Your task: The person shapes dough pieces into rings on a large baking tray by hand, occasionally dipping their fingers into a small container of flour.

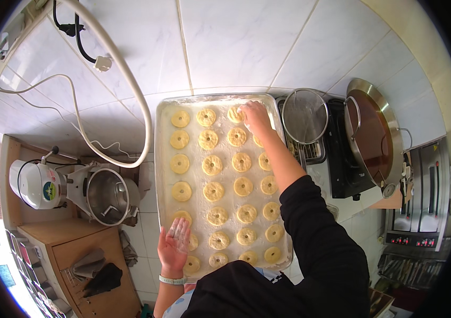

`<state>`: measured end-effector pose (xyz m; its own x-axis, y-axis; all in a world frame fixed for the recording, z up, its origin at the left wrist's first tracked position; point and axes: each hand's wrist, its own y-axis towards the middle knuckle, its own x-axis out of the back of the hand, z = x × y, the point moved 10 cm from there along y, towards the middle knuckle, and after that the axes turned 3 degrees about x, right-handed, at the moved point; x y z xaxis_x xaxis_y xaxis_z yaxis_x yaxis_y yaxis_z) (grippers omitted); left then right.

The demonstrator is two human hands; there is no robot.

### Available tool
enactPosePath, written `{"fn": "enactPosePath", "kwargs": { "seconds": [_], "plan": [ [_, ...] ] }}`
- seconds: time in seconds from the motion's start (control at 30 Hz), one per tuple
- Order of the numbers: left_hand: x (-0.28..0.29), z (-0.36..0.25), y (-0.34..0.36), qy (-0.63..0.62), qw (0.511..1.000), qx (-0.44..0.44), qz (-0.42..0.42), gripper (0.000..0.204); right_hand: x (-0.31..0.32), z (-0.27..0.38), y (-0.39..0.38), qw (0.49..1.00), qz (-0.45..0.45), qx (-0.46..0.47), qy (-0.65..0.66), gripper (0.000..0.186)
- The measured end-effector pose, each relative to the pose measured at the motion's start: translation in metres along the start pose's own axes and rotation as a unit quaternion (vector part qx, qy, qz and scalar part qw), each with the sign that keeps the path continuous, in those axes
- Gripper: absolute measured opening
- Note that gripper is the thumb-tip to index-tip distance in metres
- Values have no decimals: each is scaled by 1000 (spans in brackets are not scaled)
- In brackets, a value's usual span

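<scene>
A large metal tray (194, 153), dusted with flour, holds rows of pale raw doughnuts (241, 162), each with a small hole in the middle. My right hand (256, 117) reaches over the tray to its far end. Its fingers are curled together at the right side of a raw doughnut (234, 114) in the far row, and the fingertips are partly hidden. My left hand (174, 248), floury on the palm, is turned up with its fingers stretched out. It hovers over the tray's near left edge, partly covering a doughnut there, and nothing lies in it.
Right of the tray are a round mesh strainer (304, 117), a black stove (342, 153) and a wide pan of brown oil (369, 135). A white stand mixer (37, 184) with a steel bowl (110, 197) stands left. A thick white hose (130, 79) hangs by the tiled wall.
</scene>
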<state>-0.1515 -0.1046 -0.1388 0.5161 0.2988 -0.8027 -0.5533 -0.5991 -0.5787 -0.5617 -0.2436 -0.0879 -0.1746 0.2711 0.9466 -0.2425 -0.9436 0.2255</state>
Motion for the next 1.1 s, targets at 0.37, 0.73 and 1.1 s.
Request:
{"fn": "enactPosePath", "kwargs": {
  "seconds": [0.37,0.73,1.1],
  "plan": [
    [-2,3,8,42,999,19,-22,52,-12,10,-4,994,72,-27,-79,24],
    [-41,10,4,203,974,89,42,51,-11,35,-17,987,108,-115,-14,37],
    [-44,-1,-64,368,924,93,49,30,104,313,-250,988,-41,-7,151,27]
  ]
}}
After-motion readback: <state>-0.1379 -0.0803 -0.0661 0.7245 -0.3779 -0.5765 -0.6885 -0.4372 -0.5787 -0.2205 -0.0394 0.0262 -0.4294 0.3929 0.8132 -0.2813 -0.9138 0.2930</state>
